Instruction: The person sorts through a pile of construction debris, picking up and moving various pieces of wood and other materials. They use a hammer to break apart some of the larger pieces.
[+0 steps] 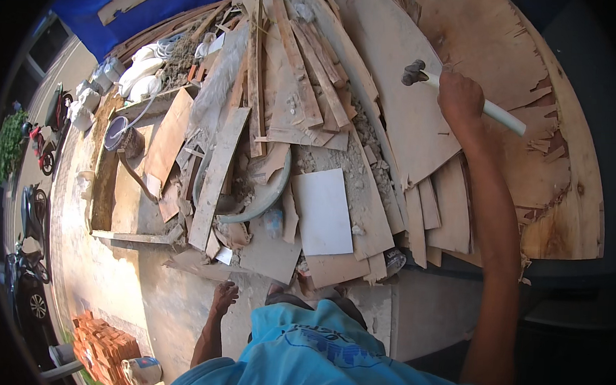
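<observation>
My right hand [460, 99] is raised on the far right side and wrapped round the handle of a hammer [505, 118]. The handle is pale and tube-like, and the dark metal head [414, 72] points left, over the large plywood sheets [384, 64]. My left hand [225, 297] hangs low beside my body, its fingers loosely bent and apart, with nothing in it. Just beyond it lies the near edge of a heap of scrap wood, with a long worn board [218, 181] and a flat white panel [323, 212].
Broken planks [297, 66], rubble and a round basin rim [262, 203] fill the heap. A bucket [124, 137] and white sacks [141, 76] stand at the left. Bricks [105, 349] are stacked at lower left, near parked motorbikes [34, 230]. Torn plywood [553, 170] lies at the right.
</observation>
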Demonstrator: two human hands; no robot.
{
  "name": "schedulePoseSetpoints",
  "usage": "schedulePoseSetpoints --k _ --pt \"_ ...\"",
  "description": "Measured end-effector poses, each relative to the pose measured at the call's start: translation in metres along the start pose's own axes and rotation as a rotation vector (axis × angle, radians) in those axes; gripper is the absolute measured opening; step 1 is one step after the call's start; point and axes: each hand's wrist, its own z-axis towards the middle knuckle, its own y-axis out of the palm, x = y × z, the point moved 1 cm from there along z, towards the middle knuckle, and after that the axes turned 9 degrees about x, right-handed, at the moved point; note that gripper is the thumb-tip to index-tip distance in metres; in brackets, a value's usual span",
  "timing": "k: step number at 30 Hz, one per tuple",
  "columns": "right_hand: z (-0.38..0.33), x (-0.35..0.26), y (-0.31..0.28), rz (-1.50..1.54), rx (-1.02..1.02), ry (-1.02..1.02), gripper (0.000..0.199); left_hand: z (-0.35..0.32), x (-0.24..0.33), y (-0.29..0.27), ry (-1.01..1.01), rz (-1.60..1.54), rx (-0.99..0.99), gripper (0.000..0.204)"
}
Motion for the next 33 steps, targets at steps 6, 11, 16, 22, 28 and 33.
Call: schedulePoseSetpoints --k 6,11,16,22,28,33 --pt "-0.004 -0.004 0.003 0.027 0.107 -0.055 0.027 0.015 0.007 -0.008 0.064 -0.015 -0.042 0.040" --pt "-0.015 0.082 0.045 -0.174 0.278 -0.233 0.016 0.004 0.006 -0.036 0.038 0.039 0.070 0.041" --pt "-0.024 0.125 0.089 -0.300 0.167 -0.233 0.020 -0.023 -0.046 -0.076 -0.101 0.061 0.179 0.037" --pt "-0.026 0.109 0.086 -0.341 0.172 -0.252 0.024 -0.048 -0.089 -0.083 -0.250 0.079 0.190 0.035" --pt "-0.027 0.115 0.095 -0.282 0.209 -0.335 0.023 -0.031 -0.058 -0.054 -0.192 0.065 0.122 0.040" --pt "-0.030 0.141 0.129 -0.398 0.141 -0.340 0.018 -0.025 0.013 -0.054 -0.037 -0.082 0.155 0.044"
